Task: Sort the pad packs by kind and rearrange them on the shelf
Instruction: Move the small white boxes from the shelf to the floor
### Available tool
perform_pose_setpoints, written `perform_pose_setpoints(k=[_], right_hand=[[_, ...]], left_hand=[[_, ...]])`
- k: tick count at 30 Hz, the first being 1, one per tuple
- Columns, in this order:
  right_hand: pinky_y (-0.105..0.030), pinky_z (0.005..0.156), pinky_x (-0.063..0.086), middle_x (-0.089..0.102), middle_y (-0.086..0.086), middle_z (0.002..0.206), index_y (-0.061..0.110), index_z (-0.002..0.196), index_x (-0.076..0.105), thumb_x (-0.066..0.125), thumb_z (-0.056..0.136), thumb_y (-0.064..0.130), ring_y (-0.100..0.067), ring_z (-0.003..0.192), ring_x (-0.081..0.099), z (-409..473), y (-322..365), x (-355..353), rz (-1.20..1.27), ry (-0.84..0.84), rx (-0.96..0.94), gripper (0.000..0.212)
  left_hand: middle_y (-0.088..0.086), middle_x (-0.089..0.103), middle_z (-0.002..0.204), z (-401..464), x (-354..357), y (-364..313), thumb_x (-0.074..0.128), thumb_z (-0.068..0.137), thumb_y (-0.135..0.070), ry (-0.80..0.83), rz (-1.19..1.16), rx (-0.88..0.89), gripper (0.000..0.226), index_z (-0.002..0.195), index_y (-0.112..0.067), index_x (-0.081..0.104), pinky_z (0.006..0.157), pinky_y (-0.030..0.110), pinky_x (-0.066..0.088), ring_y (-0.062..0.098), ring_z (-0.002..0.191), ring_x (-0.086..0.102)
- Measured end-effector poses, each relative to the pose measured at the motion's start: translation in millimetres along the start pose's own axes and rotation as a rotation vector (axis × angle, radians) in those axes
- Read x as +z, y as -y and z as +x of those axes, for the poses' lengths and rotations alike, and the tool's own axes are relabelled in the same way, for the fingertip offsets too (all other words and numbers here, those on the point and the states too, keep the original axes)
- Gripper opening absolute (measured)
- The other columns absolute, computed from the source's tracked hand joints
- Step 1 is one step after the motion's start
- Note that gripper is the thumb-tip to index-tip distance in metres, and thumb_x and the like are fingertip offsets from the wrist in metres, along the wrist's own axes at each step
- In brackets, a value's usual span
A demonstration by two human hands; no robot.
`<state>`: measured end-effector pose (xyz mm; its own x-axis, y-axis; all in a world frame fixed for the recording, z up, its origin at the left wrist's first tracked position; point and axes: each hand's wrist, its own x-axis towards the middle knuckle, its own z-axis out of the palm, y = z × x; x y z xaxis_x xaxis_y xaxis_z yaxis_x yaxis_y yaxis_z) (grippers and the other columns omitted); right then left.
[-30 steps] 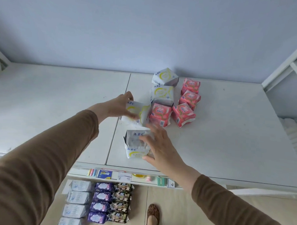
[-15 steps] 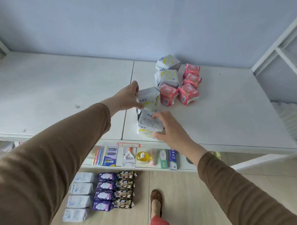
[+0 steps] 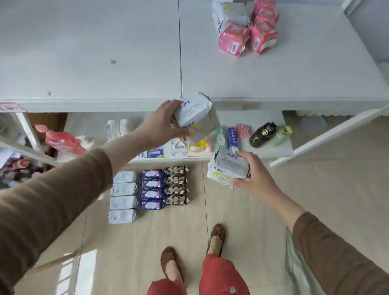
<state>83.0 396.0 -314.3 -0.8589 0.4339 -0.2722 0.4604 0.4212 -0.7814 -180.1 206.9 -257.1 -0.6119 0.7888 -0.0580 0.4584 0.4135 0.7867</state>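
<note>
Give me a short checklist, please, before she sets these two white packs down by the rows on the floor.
1. Left hand grips its white pack: ok.
2. Right hand grips the other white pack: ok.
3. Both packs the same kind, marked ABC: ok.
4. Bare floor right of the dark packs: ok.
5. Feet clear of the floor rows: ok.
6. Packs undamaged: cannot tell.

Soft, even daylight lit the scene; a sunlit patch lay on the floor (image 3: 83, 273). Wide-angle distortion bent the edges, slightly blurred.
</note>
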Motion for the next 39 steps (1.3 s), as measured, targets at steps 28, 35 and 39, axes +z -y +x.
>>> perform_pose_setpoints(k=[28, 35, 39], right_hand=[[-0.032, 0.088, 0.045, 0.046, 0.006, 0.128, 0.022, 0.135, 0.045, 0.068, 0.08, 0.015, -0.017, 0.117, 0.039, 111, -452, 271, -0.203, 0.177, 0.197, 0.06], [-0.029, 0.081, 0.049, 0.042, 0.0, 0.13, 0.015, 0.134, 0.05, 0.067, 0.075, 0.004, -0.017, 0.115, 0.051, 190, -515, 325, -0.206, 0.115, 0.065, 0.062], [-0.034, 0.08, 0.051, 0.045, 0.002, 0.131, 0.021, 0.137, 0.049, 0.064, 0.077, 0.002, -0.02, 0.115, 0.048, 213, -534, 345, -0.247, 0.107, 0.024, 0.065]], left_hand=[[0.01, 0.04, 0.131, 86, 476, 409, 0.072, 0.08, -0.027, 0.304, 0.524, -0.261, 0.071, 0.141, -0.012, 0.038, 0.087, 0.039, 0.049, 0.031, 0.105, 0.056], [0.008, 0.052, 0.13, 147, 519, 492, 0.071, 0.081, -0.025, 0.253, 0.826, -0.153, 0.065, 0.139, -0.019, 0.043, 0.096, 0.045, 0.044, 0.03, 0.12, 0.046], [0.009, 0.055, 0.128, 157, 528, 519, 0.071, 0.082, -0.026, 0.25, 0.854, -0.126, 0.061, 0.137, -0.018, 0.046, 0.095, 0.046, 0.044, 0.031, 0.119, 0.047]])
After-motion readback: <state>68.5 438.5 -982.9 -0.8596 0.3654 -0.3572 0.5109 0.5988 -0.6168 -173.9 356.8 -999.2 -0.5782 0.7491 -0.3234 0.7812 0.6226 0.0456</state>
